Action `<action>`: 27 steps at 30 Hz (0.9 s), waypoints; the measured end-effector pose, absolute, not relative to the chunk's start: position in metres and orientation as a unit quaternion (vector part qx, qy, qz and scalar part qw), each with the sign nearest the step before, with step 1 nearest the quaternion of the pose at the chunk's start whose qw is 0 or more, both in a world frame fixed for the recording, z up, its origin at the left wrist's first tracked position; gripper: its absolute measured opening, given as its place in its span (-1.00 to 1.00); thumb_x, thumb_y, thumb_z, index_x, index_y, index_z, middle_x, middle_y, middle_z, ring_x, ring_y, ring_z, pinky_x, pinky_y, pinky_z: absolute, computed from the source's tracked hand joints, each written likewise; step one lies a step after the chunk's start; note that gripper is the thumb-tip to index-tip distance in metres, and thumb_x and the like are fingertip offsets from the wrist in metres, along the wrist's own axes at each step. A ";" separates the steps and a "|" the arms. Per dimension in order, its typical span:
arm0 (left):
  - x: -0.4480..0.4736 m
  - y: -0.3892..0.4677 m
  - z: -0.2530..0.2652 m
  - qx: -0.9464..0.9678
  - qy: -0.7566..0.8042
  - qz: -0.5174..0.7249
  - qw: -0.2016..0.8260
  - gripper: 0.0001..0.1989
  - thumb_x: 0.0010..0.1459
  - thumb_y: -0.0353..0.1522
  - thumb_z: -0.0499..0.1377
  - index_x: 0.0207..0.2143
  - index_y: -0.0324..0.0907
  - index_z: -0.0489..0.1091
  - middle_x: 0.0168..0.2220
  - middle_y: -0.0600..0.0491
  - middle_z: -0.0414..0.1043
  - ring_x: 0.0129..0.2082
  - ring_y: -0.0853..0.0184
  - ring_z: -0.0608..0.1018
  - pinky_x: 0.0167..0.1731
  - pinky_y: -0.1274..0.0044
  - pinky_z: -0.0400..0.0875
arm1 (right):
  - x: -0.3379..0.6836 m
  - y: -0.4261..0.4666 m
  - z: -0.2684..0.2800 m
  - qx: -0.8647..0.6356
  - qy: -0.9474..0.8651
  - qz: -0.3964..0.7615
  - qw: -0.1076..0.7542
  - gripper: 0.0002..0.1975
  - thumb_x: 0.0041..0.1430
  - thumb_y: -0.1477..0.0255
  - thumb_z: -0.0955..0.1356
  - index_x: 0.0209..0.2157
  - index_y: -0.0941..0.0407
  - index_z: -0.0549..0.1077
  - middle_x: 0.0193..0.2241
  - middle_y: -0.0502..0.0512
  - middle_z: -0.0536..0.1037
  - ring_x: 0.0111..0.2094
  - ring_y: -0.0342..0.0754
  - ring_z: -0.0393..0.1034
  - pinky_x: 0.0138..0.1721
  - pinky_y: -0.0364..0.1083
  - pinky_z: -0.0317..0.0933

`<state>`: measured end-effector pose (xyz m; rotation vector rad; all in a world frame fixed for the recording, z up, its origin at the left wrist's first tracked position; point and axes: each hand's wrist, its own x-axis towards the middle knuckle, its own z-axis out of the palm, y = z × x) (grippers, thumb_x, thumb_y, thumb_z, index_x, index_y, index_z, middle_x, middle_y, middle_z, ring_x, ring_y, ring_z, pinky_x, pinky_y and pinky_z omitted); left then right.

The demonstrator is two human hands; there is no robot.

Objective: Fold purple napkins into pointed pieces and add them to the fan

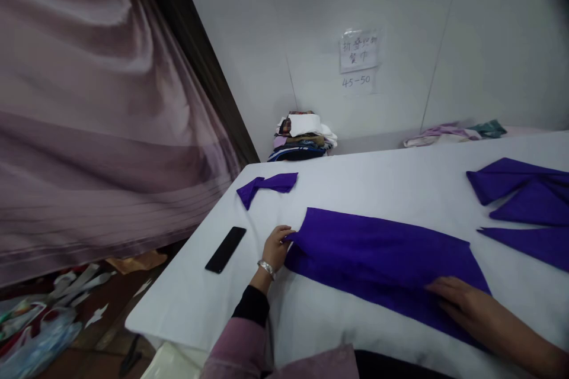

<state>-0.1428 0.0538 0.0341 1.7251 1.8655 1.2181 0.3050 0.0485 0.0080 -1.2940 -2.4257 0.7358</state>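
Observation:
A purple cloth napkin (pixel 364 249) lies stretched lengthwise across the white-covered table (pixel 391 183) in front of me. My left hand (pixel 278 244), with a bracelet at its wrist, pinches the napkin's left end between thumb and fingers. On the napkin's lower right part my right hand (pixel 462 302) rests with its fingers stretched out over the fabric. A smaller folded purple cloth (pixel 269 185), twisted like a bow, lies at the back left. To the right are several folded purple cloths (pixel 528 195) with pointed ends.
A black phone (pixel 226 250) lies left of my left hand. Stacked clothes (pixel 306 136) stand behind the table's back edge, and more fabric (pixel 453 132) lies further right. A pink curtain (pixel 111 130) hangs at left. Plastic bags (pixel 53 331) litter the floor. Handwritten paper signs (pixel 360 59) are on the wall.

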 end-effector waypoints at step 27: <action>-0.126 0.119 0.105 0.505 0.549 0.554 0.369 -0.72 -0.22 -0.32 0.30 -0.35 -0.20 0.49 -0.27 -0.02 0.52 -0.21 0.23 0.51 -0.17 0.42 0.41 | 0.362 0.085 0.106 -0.554 -0.739 0.274 0.269 -0.65 -0.02 0.09 0.30 -0.29 0.00 0.51 -0.26 0.06 0.55 -0.21 0.12 0.41 -0.29 -0.05 0.35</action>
